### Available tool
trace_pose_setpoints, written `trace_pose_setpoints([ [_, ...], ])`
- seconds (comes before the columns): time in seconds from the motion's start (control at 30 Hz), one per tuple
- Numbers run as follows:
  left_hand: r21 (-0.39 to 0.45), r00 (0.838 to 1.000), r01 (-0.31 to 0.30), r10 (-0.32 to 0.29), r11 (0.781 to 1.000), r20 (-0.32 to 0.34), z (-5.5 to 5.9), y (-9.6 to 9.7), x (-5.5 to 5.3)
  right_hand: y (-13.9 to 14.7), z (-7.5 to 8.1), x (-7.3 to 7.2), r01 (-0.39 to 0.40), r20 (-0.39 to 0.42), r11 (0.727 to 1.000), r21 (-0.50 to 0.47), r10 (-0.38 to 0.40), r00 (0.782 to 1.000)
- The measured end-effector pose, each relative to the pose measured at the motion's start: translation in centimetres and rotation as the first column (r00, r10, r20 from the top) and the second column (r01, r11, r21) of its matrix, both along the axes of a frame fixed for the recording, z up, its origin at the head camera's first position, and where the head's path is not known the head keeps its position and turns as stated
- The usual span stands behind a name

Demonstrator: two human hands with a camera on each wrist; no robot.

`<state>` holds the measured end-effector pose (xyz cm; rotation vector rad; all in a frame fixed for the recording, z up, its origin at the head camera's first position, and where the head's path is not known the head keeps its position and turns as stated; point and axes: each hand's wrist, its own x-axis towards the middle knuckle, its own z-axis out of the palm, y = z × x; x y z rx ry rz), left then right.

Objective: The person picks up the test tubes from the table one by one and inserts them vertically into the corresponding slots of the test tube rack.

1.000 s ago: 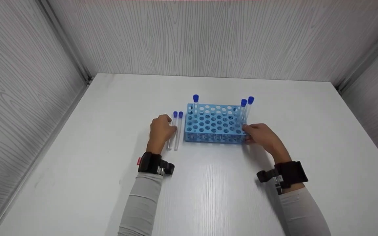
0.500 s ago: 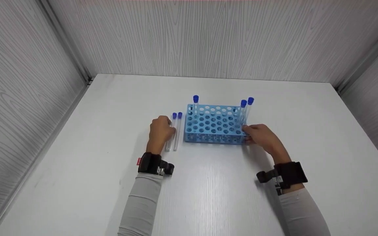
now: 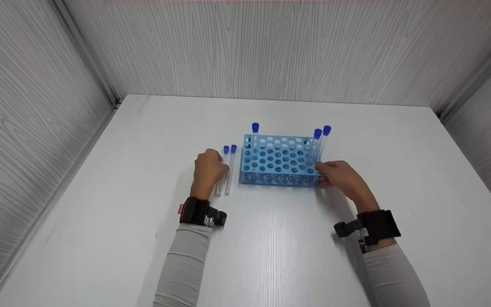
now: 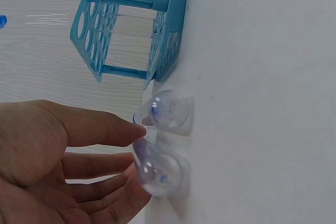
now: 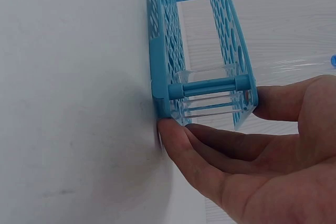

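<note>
My left hand (image 3: pixel 206 170) pinches a clear test tube (image 3: pixel 219 190) with a blue cap, lying left of the blue test tube rack (image 3: pixel 277 172). In the left wrist view its thumb reaches between the round ends of the held tube (image 4: pixel 161 176) and a second test tube (image 4: pixel 170 109); the other fingers curl round the far side. That second tube (image 3: pixel 230 172) lies parallel, closer to the rack. My right hand (image 3: pixel 340 175) grips the rack's right end. In the right wrist view, its thumb presses the upper plate and its fingers sit at the base (image 5: pixel 160 85).
One capped tube (image 3: pixel 255 135) stands in the rack's back left. Two more, a nearer tube (image 3: pixel 316 140) and a farther tube (image 3: pixel 325 135), stand at its right end, the farther leaning right. Panelled walls (image 3: pixel 245 51) bound the white table (image 3: pixel 249 256) behind and at both sides.
Both loose tubes and the left thumb have shifted slightly left, a touch farther from the rack. The right hand keeps the same hold on the rack.
</note>
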<state>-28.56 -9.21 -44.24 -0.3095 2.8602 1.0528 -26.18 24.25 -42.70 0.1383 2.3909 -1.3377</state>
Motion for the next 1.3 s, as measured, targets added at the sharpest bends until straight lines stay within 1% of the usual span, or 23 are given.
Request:
trace_pose_setpoints([
  [0.23,0.009,1.000,-0.016,0.016,1.000,-0.010,0.1,-0.1,-0.1,0.2,-0.1,-0.2,0.004,0.000,1.000,0.010,-0.004,1.000],
  [0.47,0.031,0.999,-0.030,0.031,0.999,-0.012,0.5,-0.3,0.0,0.2,0.0,-0.1,-0.004,0.002,1.000,0.025,0.003,1.000],
  [0.6,0.043,0.999,-0.036,0.036,0.998,-0.007,0.7,-0.3,0.0,0.2,-0.1,-0.1,0.000,-0.006,0.999,0.041,0.001,1.000],
  [0.77,0.033,0.999,-0.033,0.033,0.999,-0.014,0.9,-0.4,0.0,0.1,-0.2,0.0,-0.006,-0.030,1.000,0.027,0.006,1.000],
  [0.9,0.012,0.999,-0.026,0.027,1.000,-0.044,1.3,-0.5,0.1,0.1,-0.3,0.0,-0.007,-0.041,1.000,0.012,0.008,0.999],
  [1.0,0.005,0.996,-0.028,0.029,1.000,-0.087,1.6,-0.6,0.3,0.1,-0.2,0.0,-0.009,-0.039,1.000,0.018,0.009,0.999],
  [1.13,0.024,0.990,-0.033,0.036,0.999,-0.135,2.0,-0.5,0.4,0.1,-0.2,0.0,-0.008,-0.036,0.999,0.031,0.009,0.999],
  [1.3,0.049,0.984,-0.033,0.041,0.998,-0.173,2.6,-0.3,0.6,0.1,-0.2,0.0,-0.005,-0.032,0.999,0.043,0.007,0.999],
])
